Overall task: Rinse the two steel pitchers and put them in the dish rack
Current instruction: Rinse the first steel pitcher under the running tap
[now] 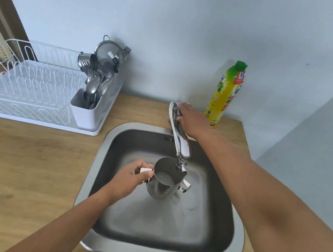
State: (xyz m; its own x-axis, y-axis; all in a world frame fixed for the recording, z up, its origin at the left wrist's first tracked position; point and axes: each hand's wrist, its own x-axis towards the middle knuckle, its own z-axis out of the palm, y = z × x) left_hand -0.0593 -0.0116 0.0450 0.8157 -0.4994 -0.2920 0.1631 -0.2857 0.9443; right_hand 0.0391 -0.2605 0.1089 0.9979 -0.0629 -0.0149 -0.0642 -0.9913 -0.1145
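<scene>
A steel pitcher [160, 189] hangs upright over the sink basin [168, 223], right under the faucet spout [182, 165]. It seems to have water in it. My left hand [129, 178] grips its handle on the left side. My right hand [190, 118] is closed over the faucet lever [175, 110] at the back of the sink. A small steel piece [185, 188] shows just behind the pitcher; I cannot tell what it is. Another steel vessel [84, 59] lies on its side at the top of the dish rack's cutlery holder.
The white dish rack [26, 87] stands on the wooden counter [26, 159] left of the sink, its cutlery holder [89, 112] full of spoons, forks and a strainer. A yellow dish soap bottle [225, 95] stands by the wall behind the faucet.
</scene>
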